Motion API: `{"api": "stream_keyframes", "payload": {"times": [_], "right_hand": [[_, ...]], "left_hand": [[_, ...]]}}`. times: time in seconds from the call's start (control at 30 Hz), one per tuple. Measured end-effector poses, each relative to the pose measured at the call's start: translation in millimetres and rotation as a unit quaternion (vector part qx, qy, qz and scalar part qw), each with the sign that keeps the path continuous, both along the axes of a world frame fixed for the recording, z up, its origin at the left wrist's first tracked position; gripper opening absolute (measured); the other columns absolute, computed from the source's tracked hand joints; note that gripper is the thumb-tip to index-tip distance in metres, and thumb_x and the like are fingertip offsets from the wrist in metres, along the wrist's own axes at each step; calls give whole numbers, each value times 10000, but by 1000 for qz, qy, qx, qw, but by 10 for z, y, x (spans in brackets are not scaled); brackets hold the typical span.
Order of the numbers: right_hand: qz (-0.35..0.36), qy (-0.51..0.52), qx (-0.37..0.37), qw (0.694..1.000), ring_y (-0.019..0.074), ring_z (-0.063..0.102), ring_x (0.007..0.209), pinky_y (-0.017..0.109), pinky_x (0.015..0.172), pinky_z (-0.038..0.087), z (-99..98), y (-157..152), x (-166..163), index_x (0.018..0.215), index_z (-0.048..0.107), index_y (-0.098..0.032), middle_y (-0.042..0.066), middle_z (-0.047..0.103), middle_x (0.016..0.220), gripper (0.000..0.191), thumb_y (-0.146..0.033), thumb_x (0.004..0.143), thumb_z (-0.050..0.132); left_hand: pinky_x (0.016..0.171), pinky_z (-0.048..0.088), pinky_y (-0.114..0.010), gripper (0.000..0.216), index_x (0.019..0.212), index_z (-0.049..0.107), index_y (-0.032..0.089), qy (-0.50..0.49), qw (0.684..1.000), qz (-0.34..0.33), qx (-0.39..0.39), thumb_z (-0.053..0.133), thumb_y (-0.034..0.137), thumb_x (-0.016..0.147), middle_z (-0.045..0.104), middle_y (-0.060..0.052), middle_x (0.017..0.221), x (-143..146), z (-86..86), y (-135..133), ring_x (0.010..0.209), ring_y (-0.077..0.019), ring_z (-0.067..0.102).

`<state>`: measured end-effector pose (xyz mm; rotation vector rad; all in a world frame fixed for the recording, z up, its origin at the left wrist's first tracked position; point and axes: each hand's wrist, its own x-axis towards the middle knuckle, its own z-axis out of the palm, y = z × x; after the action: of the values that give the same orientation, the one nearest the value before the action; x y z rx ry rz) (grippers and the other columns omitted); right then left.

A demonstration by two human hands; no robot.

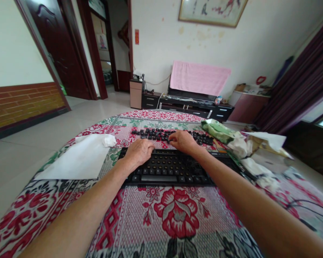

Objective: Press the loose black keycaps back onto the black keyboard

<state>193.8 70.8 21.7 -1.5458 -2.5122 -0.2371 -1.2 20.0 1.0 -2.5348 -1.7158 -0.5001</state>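
A black keyboard (161, 171) lies across the table in front of me, its long space bar towards me. Many of its key positions are bare, while some keys along the bottom rows are in place. Behind it, loose black keycaps (154, 134) are spread in a long band. My left hand (139, 153) rests over the keyboard's upper left edge with fingers curled together; anything inside them is hidden. Among the loose keycaps, my right hand (183, 141) has its thumb and fingers pinched on a keycap that is mostly covered.
A white sheet of paper (78, 161) with a crumpled tissue (109, 140) lies left. To the right are a green packet (218, 129), crumpled tissues (240, 147), an open box (269, 157) and a black cable (309, 202). A patterned tablecloth (177, 215) covers the round table.
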Motion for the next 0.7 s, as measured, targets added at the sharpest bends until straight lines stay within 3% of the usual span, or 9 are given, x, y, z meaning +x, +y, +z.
{"api": "stream_keyframes", "payload": {"times": [0.4,0.57,0.7], "right_hand": [[-37,-38,-49,997,178,567,778,248,673,401,-15,58,-81,851,673,-232,48,643,815,239,-307,717,490],[22,18,-25,999,171,551,720,257,633,384,142,-99,-22,836,668,-196,56,632,795,239,-306,694,511],[79,112,-99,986,132,541,660,240,624,387,255,-389,136,806,652,-167,38,633,750,213,-280,699,507]], "left_hand": [[715,422,-288,297,840,674,233,-4,1000,-3,7,384,274,789,657,-45,800,3,-1,-3,768,-174,583],[737,415,-287,303,842,670,235,-10,1000,-9,3,373,278,794,658,-45,829,-4,-2,2,802,-175,580],[726,412,-276,297,822,669,244,-3,1000,-15,3,374,266,788,659,-30,820,-13,-5,1,794,-164,579]]}}
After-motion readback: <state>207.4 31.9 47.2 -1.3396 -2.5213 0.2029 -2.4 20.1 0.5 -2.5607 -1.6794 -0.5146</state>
